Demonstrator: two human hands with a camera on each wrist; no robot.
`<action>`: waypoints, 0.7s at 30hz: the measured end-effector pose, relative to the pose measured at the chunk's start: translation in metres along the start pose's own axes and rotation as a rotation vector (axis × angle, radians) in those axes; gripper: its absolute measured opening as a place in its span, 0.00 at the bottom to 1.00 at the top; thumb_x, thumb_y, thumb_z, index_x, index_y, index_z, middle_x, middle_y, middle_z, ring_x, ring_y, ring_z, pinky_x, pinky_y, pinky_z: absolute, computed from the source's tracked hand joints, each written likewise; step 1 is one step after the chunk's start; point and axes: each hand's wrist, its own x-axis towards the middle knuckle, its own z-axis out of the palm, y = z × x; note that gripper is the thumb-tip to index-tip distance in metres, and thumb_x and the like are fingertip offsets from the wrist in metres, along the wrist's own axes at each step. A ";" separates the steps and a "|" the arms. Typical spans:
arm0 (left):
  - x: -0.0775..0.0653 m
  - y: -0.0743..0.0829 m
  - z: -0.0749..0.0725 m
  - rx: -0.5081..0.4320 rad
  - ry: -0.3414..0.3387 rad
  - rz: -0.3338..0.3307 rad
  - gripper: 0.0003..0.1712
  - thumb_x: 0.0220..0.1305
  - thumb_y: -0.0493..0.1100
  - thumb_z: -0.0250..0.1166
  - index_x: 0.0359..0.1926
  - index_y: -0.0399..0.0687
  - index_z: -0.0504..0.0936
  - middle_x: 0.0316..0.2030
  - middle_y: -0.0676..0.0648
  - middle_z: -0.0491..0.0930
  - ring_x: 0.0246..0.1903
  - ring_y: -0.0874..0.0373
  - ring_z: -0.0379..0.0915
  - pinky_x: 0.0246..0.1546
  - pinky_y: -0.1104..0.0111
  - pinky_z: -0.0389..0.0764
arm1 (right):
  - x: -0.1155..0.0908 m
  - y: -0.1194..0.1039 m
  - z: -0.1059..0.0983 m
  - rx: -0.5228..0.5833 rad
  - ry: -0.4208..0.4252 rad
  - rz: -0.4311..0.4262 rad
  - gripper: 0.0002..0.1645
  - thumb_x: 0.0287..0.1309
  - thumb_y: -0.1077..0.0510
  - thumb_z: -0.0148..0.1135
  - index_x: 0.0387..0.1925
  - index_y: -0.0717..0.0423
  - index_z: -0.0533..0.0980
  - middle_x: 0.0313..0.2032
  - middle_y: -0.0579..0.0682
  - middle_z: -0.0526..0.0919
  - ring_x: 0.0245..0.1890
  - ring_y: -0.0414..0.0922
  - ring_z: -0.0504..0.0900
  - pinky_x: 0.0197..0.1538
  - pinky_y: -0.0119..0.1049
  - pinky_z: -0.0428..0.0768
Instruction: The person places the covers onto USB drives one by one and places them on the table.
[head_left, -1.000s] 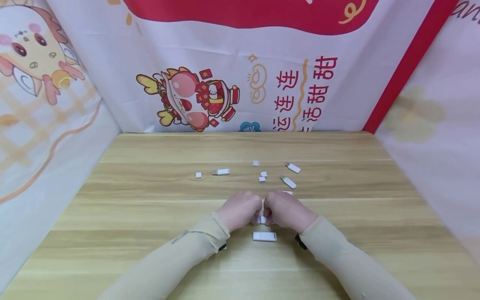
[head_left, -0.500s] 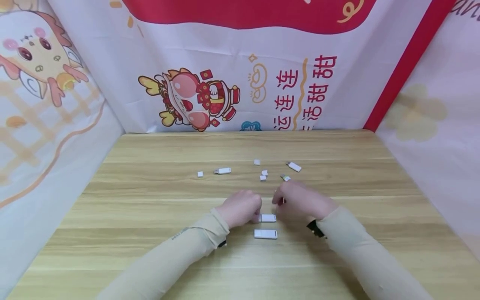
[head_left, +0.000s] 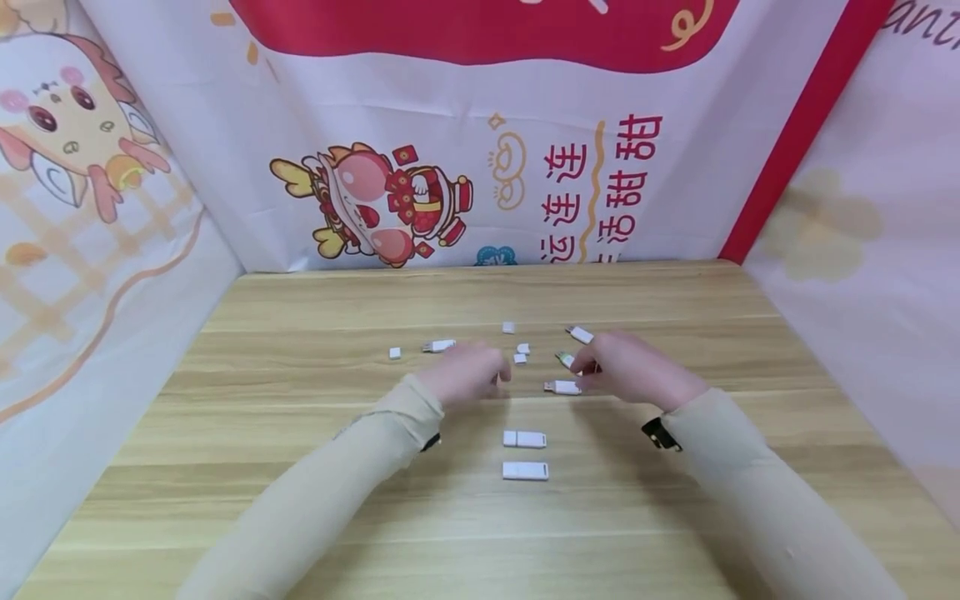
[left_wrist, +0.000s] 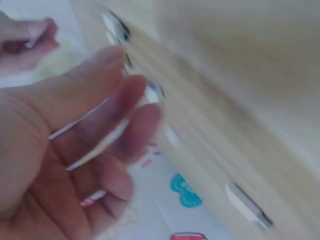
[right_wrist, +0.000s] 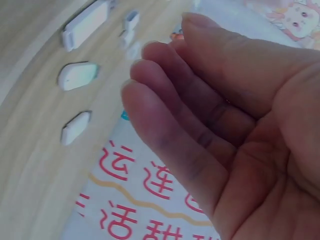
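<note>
One uncapped USB stick [head_left: 566,388] lies left-to-right on the counter [head_left: 300,408], plug [head_left: 550,387] leftward, just left of your loose, empty right grip [head_left: 636,368], farther from your equally empty left grip [head_left: 463,372].

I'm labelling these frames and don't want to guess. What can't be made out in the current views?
- Head view: the rear end of the green-tinted USB stick, hidden by the right hand.
- Head view: any markings on the small white caps, too small to tell.
- Head view: the rest of the top-right lettering, cut off by the right edge.
- Left wrist view: fine detail on the lowest stick, lost to blur.
</note>
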 end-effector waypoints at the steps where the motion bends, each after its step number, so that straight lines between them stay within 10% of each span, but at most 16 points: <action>1: 0.007 -0.004 -0.002 0.016 0.014 0.007 0.11 0.61 0.38 0.71 0.45 0.46 0.88 0.39 0.49 0.86 0.37 0.59 0.80 0.42 0.67 0.81 | 0.002 0.003 0.001 0.004 -0.004 0.000 0.05 0.57 0.64 0.70 0.37 0.57 0.86 0.28 0.43 0.84 0.27 0.40 0.77 0.35 0.37 0.80; 10: 0.065 -0.033 0.000 0.045 -0.002 0.118 0.14 0.65 0.34 0.66 0.50 0.48 0.87 0.46 0.50 0.84 0.46 0.58 0.79 0.52 0.65 0.77 | 0.017 0.024 0.024 -0.064 -0.029 -0.005 0.09 0.56 0.61 0.72 0.40 0.54 0.86 0.32 0.42 0.85 0.32 0.38 0.80 0.41 0.38 0.82; 21: 0.086 -0.044 0.002 0.062 -0.095 0.231 0.17 0.56 0.30 0.71 0.46 0.49 0.88 0.41 0.50 0.84 0.41 0.58 0.79 0.48 0.68 0.78 | 0.024 0.024 0.041 -0.123 0.093 -0.093 0.10 0.56 0.57 0.73 0.39 0.57 0.86 0.33 0.47 0.81 0.31 0.39 0.78 0.39 0.38 0.81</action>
